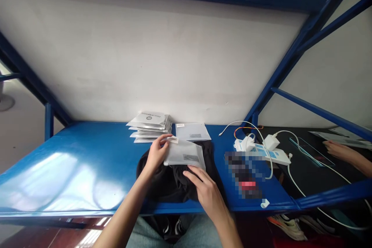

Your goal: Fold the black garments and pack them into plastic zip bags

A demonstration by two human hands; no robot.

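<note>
A frosted plastic zip bag (181,153) with a printed label lies over bunched black fabric (159,186) at the table's front edge. My left hand (158,153) grips the bag's upper left corner, by a small white tag. At the bag's lower right edge, my right hand (206,190) has its fingertips closed on the rim, just above the black fabric; its thumb is partly hidden. Another flat frosted bag (193,131) rests behind, against the wall. To its left stands a stack of filled bags (149,126), the top one bearing a dark logo.
On the right of the blue table (95,147) lie a white power strip (261,151) with chargers and cables, and a pixelated item (244,178). Blue metal bars (279,69) frame the table. Another person's hand (340,151) is over a dark table at far right.
</note>
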